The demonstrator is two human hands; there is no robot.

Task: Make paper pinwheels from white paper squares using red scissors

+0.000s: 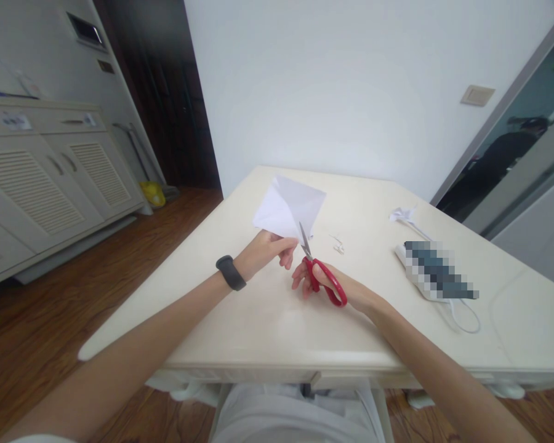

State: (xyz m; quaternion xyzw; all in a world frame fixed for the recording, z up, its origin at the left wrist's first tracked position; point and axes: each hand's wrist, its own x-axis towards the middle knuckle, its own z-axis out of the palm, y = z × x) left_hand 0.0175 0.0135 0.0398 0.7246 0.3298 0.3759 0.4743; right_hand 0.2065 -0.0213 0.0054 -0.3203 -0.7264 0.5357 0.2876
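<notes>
My left hand (279, 247), with a dark band on its wrist, grips the near corner of a folded white sheet of paper (289, 206). The paper is held at a tilt over the table, its layers spread a little. In my right hand (321, 280) are scissors (331, 282) with red handles, and my fingers go through the loops. Their blades point up and away from me, beside the paper's near right corner. Whether the blades touch the paper I cannot tell. Small white paper scraps (338, 247) lie just right of the blades.
On the right of the cream table (253, 332) lies a white device with a blurred-out top (436, 271) and a cable. Behind it is a white paper shape on a stem (402, 215). A wall borders the far edge. A person (503, 151) sits beyond the doorway.
</notes>
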